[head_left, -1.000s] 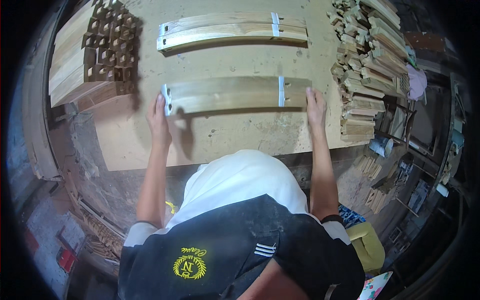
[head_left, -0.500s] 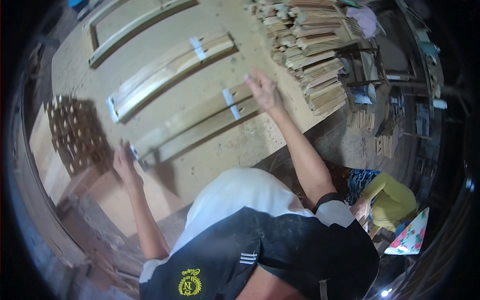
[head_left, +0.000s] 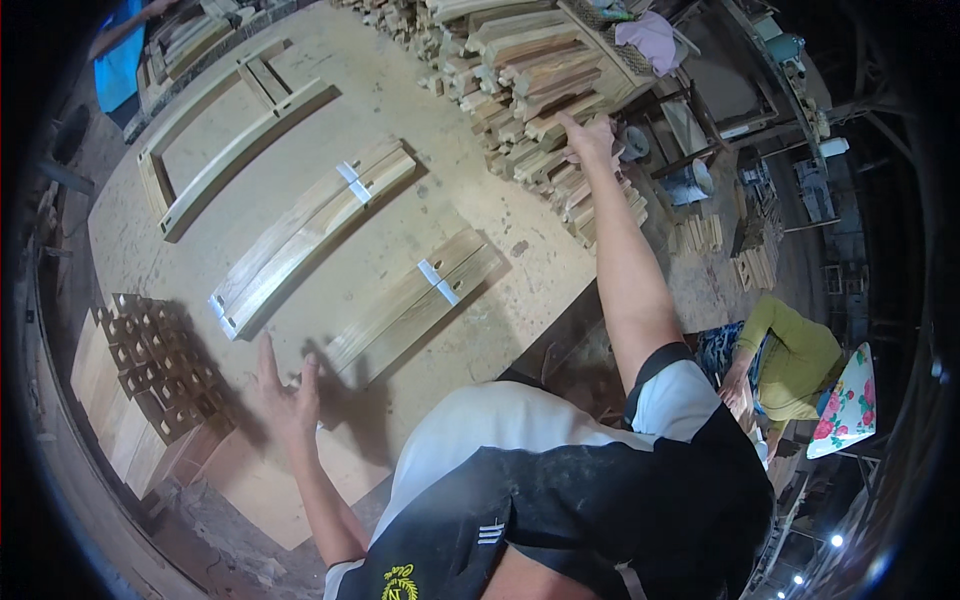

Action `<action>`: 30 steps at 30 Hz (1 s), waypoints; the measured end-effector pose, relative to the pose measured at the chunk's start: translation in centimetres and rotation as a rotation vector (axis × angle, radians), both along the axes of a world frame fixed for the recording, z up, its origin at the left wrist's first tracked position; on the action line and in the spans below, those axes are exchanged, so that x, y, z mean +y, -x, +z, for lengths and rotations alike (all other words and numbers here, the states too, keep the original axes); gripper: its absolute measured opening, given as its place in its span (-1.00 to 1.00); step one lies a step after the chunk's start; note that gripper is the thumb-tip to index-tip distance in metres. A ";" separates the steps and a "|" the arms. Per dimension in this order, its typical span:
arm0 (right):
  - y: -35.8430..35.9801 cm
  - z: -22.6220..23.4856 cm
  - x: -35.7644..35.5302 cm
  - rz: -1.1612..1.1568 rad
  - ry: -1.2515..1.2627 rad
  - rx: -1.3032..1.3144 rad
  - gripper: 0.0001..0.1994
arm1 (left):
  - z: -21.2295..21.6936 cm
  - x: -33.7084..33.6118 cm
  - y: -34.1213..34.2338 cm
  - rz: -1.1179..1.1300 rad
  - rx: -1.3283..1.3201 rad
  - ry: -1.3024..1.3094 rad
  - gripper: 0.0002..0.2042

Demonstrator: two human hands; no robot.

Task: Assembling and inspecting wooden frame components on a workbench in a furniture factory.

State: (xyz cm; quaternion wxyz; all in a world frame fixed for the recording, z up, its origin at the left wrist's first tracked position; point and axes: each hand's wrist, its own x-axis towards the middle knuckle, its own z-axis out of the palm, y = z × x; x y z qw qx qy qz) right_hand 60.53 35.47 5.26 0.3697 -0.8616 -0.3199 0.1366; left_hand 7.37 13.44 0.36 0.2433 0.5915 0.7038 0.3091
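Over the near left part of the table, my left hand point(head_left: 287, 395) is open, fingers and thumb spread, holding nothing. It is by the near end of a pair of wooden rails point(head_left: 405, 305) lying side by side, with a pale strip point(head_left: 438, 282) across them. My right hand point(head_left: 590, 140) reaches out to a pile of short wooden pieces point(head_left: 540, 75) at the right. Its fingers are apart at the top of the pile, and no piece shows in its grasp. Farther back lies a second pair of rails point(head_left: 300, 240) with pale strips near both ends.
A wooden frame point(head_left: 225, 145) lies at the far left of the table point(head_left: 480, 190). Slotted wooden bars point(head_left: 165, 370) are stacked at the left edge. Beyond the table's right side, a person in a yellow-green top point(head_left: 800, 355) bends beside a flowered hat point(head_left: 845, 405).
My right hand has left the near rails and moved right to the pile. My left hand has come off their near end. The view has shifted, and the rails lie still on the table.
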 end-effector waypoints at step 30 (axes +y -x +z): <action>2.6 2.0 -26.2 0.971 -0.281 1.701 -0.38 | 8.6 2.8 -30.2 -0.605 0.386 -0.903 -0.42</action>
